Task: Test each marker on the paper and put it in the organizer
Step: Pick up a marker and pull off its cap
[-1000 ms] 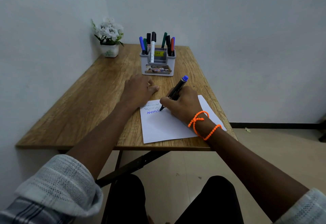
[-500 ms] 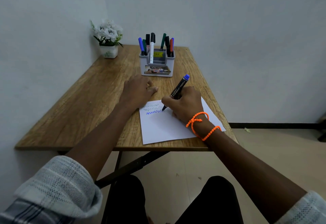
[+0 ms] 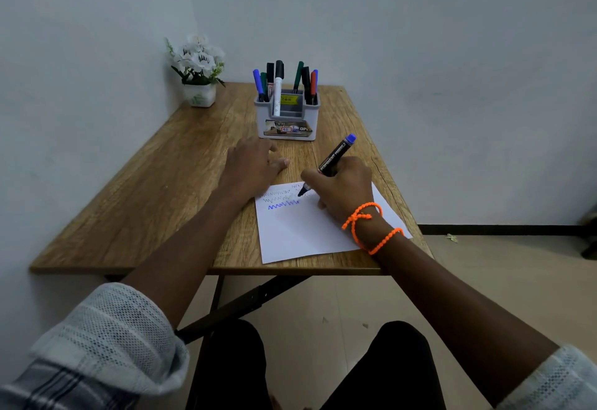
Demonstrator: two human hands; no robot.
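Near the desk's front right corner, your right hand (image 3: pixel 344 188) grips a black permanent marker (image 3: pixel 329 164) with its fingers curled round the barrel; the blue-capped end tilts up and away toward the far right, and the tip meets the white paper (image 3: pixel 303 232) at the end of a blue zigzag line (image 3: pixel 283 205). Above that line on the sheet lie fainter grey zigzag rows. Your right wrist, wearing an orange beaded bracelet (image 3: pixel 365 222), rests over the paper's right side. The paper lies at a slight angle, its near edge just beside the desk's front edge. Your left hand (image 3: pixel 250 164) rests flat on the wooden desk (image 3: pixel 145 190) just beyond the paper's far left corner, fingers straight and holding nothing. Farther back, at the middle of the desk, stands a white plastic organizer (image 3: pixel 287 118) with upright markers in blue, green, black, white and red in its back compartments. At the far left corner, against the wall, sits a small white pot of white flowers (image 3: pixel 197 68).
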